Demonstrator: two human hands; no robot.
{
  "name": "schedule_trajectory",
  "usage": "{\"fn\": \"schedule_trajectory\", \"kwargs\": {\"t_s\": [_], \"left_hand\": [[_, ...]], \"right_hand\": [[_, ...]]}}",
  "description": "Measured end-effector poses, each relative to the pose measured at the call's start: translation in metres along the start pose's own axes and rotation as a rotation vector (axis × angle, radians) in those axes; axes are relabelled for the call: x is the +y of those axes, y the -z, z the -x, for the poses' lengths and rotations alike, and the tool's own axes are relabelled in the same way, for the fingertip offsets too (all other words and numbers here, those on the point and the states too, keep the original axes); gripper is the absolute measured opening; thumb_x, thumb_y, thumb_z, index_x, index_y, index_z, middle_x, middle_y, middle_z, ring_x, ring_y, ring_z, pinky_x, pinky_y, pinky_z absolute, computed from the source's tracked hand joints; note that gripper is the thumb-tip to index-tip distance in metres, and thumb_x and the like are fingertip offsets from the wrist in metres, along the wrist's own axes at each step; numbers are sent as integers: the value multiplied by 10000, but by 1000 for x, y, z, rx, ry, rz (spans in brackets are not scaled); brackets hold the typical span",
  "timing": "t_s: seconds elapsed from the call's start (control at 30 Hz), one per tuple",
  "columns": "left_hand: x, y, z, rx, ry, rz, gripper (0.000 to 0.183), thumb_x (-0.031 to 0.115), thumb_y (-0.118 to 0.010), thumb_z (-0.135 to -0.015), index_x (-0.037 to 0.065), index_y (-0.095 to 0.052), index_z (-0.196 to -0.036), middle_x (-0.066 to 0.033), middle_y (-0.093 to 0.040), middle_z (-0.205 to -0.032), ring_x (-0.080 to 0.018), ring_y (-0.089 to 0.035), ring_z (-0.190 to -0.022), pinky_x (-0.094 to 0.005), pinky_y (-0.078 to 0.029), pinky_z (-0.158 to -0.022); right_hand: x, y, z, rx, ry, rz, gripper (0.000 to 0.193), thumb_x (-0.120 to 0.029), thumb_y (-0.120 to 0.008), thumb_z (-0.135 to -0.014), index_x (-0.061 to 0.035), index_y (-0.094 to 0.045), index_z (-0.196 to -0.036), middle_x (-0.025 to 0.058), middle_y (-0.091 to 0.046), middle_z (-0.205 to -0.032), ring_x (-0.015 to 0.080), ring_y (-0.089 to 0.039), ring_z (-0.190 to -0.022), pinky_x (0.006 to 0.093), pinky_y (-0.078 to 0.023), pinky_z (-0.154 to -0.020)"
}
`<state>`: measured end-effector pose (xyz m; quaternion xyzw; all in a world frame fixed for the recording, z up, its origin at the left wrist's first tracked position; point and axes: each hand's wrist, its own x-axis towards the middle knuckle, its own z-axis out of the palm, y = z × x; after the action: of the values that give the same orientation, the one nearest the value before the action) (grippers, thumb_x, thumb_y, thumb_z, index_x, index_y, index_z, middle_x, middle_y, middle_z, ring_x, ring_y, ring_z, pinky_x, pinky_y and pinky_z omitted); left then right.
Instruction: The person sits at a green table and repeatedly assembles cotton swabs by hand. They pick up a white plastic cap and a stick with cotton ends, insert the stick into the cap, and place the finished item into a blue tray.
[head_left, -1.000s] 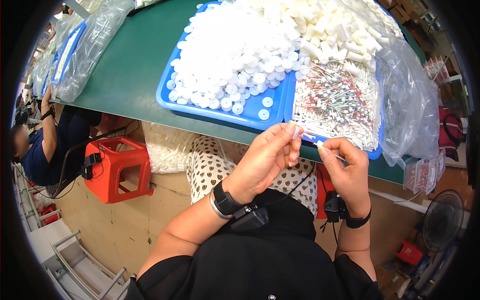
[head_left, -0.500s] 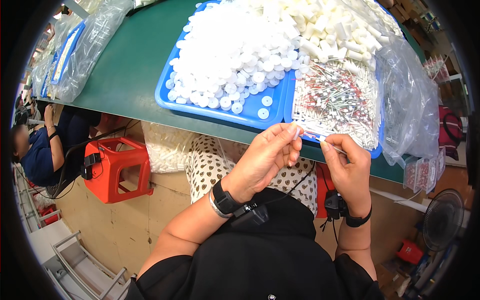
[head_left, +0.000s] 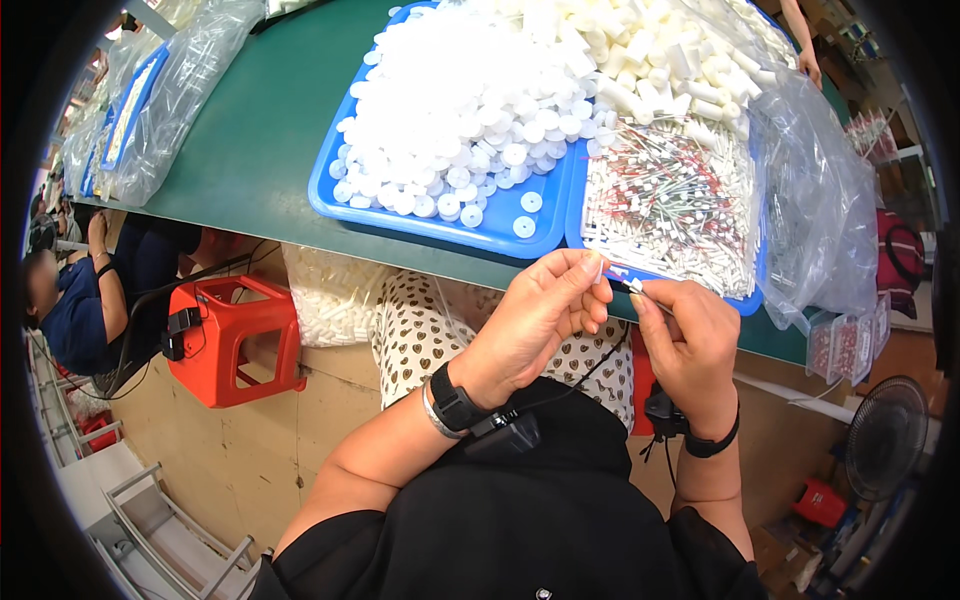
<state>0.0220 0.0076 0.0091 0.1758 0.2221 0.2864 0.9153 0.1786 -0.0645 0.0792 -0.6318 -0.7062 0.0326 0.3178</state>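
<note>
Above my lap, by the table's front edge, both hands are close together. My left hand [head_left: 540,320] pinches a thin pale piece between thumb and forefinger; its kind is too small to tell. My right hand [head_left: 692,335] is closed on a small white piece [head_left: 636,286] with a dark end pointing at the left fingertips. Just beyond them, a blue tray [head_left: 575,225] holds a heap of thin white sticks [head_left: 725,245], topped by small parts with red, white and green stems [head_left: 665,185]. Beside it, another blue tray [head_left: 490,240] carries many translucent white discs [head_left: 470,170].
Cream cylinders [head_left: 660,50] are piled behind the sticks. Clear plastic bags [head_left: 820,200] hang at the right. A red stool [head_left: 235,340] and a seated person [head_left: 85,310] are left; another person's hand [head_left: 808,65] shows far right. A fan [head_left: 885,440] stands lower right.
My right hand has turned slightly, and the white piece with its dark end now shows more plainly at its fingertips. Another person's hand has appeared at the far right.
</note>
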Motion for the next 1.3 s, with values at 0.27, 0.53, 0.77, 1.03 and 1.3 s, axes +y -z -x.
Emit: {"fn": "schedule_trajectory", "kwargs": {"t_s": [0.27, 0.53, 0.77, 1.03, 1.3], "left_hand": [[4, 3, -2, -58, 44, 113, 250, 304, -560, -999, 58, -597, -1030, -15, -632, -855, -88, -583, -722, -223, -480, -663], [4, 3, -2, -47, 45, 73, 242, 304, -576, -992, 65, -590, -1029, -11, -639, -850, -80, -602, -721, -219, -484, -657], [4, 2, -3, -42, -2, -2, 226, 274, -602, -979, 58, -583, -1043, -12, -636, -855, -73, -604, -722, -213, -484, -651], [3, 3, -2, -18, 16, -28, 255, 257, -562, -998, 25, -608, -1092, -25, -639, -864, -94, -576, -720, -226, -483, -669], [5, 2, -1, -46, 71, -30, 285, 267, -564, -996, 20, -609, -1132, -22, -636, -870, -97, -560, -723, -228, -471, -669]], "right_hand": [[4, 0, -1, 14, 63, 67, 136, 23, -727, -736, -20, -627, -819, 86, -602, -686, 254, -577, -582, 352, -436, -528], [5, 1, 0, -47, -101, -79, 86, -35, -715, -808, -16, -632, -796, 83, -592, -630, 207, -551, -499, 322, -405, -471], [4, 4, 3, -119, -202, -171, 113, -63, -721, -825, -15, -631, -775, 71, -571, -582, 176, -517, -448, 307, -384, -445], [4, 9, 0, -97, -87, -59, 112, -44, -742, -768, -30, -632, -785, 65, -555, -611, 200, -517, -482, 325, -387, -479], [3, 10, -1, -71, -49, -33, 119, -38, -750, -754, -37, -636, -785, 57, -537, -602, 192, -496, -483, 326, -367, -474]]}}
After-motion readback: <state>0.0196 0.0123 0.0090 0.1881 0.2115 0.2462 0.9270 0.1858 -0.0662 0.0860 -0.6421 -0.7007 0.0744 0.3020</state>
